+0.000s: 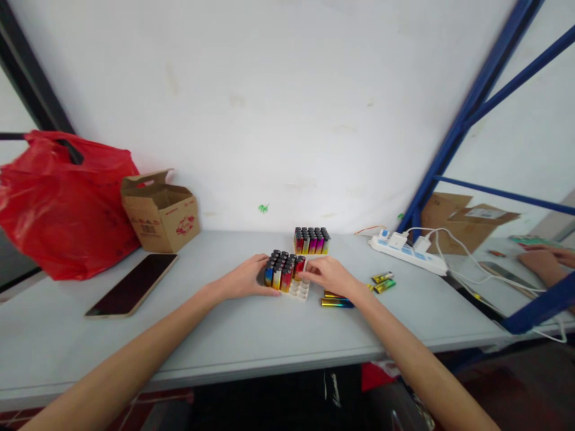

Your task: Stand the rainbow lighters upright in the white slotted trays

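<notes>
A white tray with round holes [299,291] stands at the middle of the table, with several black-topped, colourful lighters [277,278] upright in its left and back parts. My left hand [249,276] is wrapped round the left side of this group, thumb along the front and fingers behind. At the right side, my right hand [326,272] has its fingertips pinched at a red lighter [300,266]; the exact contact is partly hidden. Bare holes show at the tray's front right. Under my right wrist lie several yellow-and-blue lighters [336,303], partly covered by the hand.
Another block of upright lighters [311,240] stands near the wall. Two loose lighters [384,286] lie farther right. A power strip [408,254] with plugs and cables is at the right. On the left are a phone [132,285], an open carton [164,215] and a red bag [72,203].
</notes>
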Motion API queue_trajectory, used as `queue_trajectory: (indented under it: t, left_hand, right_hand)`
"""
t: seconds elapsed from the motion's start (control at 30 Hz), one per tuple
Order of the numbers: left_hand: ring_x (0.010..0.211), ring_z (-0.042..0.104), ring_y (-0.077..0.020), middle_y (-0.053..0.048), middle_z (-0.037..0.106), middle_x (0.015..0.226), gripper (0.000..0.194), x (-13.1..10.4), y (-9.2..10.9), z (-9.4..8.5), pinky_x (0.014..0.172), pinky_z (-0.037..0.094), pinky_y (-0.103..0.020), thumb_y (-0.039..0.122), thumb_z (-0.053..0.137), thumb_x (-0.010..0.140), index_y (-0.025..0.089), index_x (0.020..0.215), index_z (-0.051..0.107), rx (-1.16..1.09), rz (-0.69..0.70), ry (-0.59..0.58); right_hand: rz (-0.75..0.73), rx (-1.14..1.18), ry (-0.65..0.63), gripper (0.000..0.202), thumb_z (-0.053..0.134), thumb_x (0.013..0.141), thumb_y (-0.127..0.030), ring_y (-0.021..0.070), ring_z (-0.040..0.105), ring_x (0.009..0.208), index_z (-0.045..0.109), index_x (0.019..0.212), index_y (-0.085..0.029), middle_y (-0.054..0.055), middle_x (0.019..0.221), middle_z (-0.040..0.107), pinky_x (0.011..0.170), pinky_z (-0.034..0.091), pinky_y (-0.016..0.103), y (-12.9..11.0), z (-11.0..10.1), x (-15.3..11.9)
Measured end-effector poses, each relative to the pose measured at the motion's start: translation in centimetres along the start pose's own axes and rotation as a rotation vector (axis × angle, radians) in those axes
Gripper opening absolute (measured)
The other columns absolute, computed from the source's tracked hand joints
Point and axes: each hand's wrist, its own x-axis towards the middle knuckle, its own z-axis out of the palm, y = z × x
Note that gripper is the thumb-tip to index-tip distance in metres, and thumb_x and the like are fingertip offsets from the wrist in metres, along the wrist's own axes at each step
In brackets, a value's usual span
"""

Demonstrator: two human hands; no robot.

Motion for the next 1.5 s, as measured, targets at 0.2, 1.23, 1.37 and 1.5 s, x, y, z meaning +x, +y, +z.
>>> queue_trajectory:
  t: [0.2,1.23,1.37,1.5]
  left_hand:
    - [0.128,0.059,-0.0391,-0.015,0.063,0.137,0.089,-0.1,-0.1,0.0,0.113,0.047,-0.046,0.075,0.076,0.072,0.014,0.136,0.061,0.017,-0.006,-0.03]
    - [0.123,0.061,-0.0353,-0.012,0.066,0.131,0.078,-0.1,0.1,0.0,0.11,0.048,-0.046,0.071,0.079,0.072,0.021,0.129,0.064,0.004,0.015,-0.019]
    - [0.12,0.062,-0.034,-0.013,0.066,0.128,0.075,-0.1,-0.1,0.1,0.108,0.048,-0.045,0.071,0.08,0.071,0.02,0.125,0.065,0.007,0.015,-0.023]
    - [0.119,0.062,-0.0334,-0.012,0.066,0.126,0.076,0.0,-0.2,0.2,0.106,0.049,-0.044,0.073,0.079,0.07,0.02,0.123,0.066,-0.004,0.012,-0.013]
  right_hand:
    - [0.105,0.078,0.054,0.039,0.053,0.101,-0.051,0.0212,0.064,0.078,0.076,0.092,-0.02,0.006,0.089,0.076,0.069,0.045,0.031,2.8,-5.8,-3.7]
    - [0.157,0.428,0.321,0.044,0.054,0.094,-0.062,0.0123,0.04,0.059,0.052,0.077,-0.022,-0.005,0.064,0.043,0.054,0.031,0.025,-0.2,0.8,2.1]
    - [0.162,0.212,0.377,0.048,0.055,0.093,-0.053,0.0119,0.034,0.059,0.041,0.06,-0.021,-0.004,0.059,0.035,0.057,0.025,0.028,-0.3,1.8,1.2]
    - [0.202,0.242,0.382,0.039,0.054,0.088,-0.044,0.0117,0.033,0.058,0.039,0.059,-0.022,-0.004,0.058,0.033,0.056,0.022,0.028,-0.5,2.1,0.8]
